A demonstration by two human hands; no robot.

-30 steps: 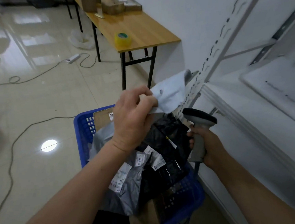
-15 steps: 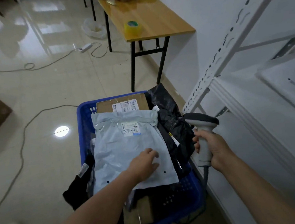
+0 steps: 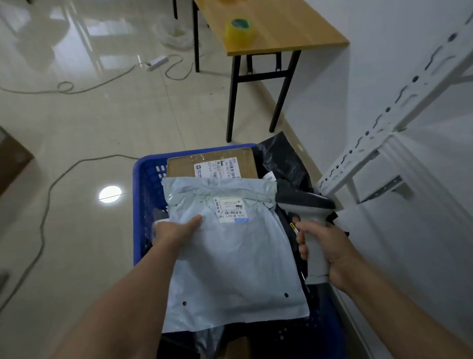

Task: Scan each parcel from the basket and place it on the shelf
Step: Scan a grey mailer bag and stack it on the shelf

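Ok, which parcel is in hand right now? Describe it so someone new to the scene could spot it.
Start at the blue basket beside the white shelf frame. On top of its pile lies a flat pale grey mailer, its left edge held by the left hand. It is paler than everything around it: brown box behind, black bags alongside.

Fingers of my left hand (image 3: pixel 175 231) are tucked under the grey mailer (image 3: pixel 231 267), can't see 'em. Label (image 3: pixel 230 210) print just past that hand is too tiny to read. Basket (image 3: pixel 141 215) gets cut off below my wrists.
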